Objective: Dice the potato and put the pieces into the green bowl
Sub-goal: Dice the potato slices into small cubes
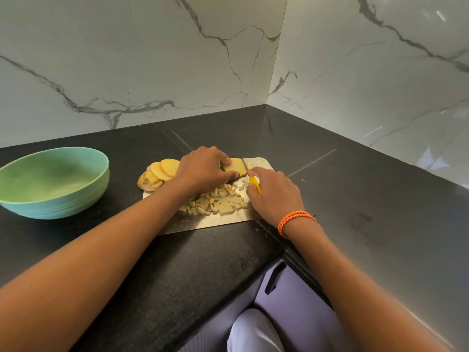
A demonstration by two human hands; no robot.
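1. Head view: the left hand point(203, 168) pins a pale yellow potato slice point(237, 166) flat on the shiny metal cutting board point(218, 223), fingers curled over the slice's far edge and thumb at its near edge.
2. The right hand point(275, 194) grips the yellow-handled knife point(251, 176), blade set at the slice's right edge.
3. Small pale potato cubes point(218, 201) are heaped mid-board; round uncut slices point(158, 174) fan out at the board's left end.
4. The green round bowl point(53, 181) sits well left on the black stone counter point(355, 199).
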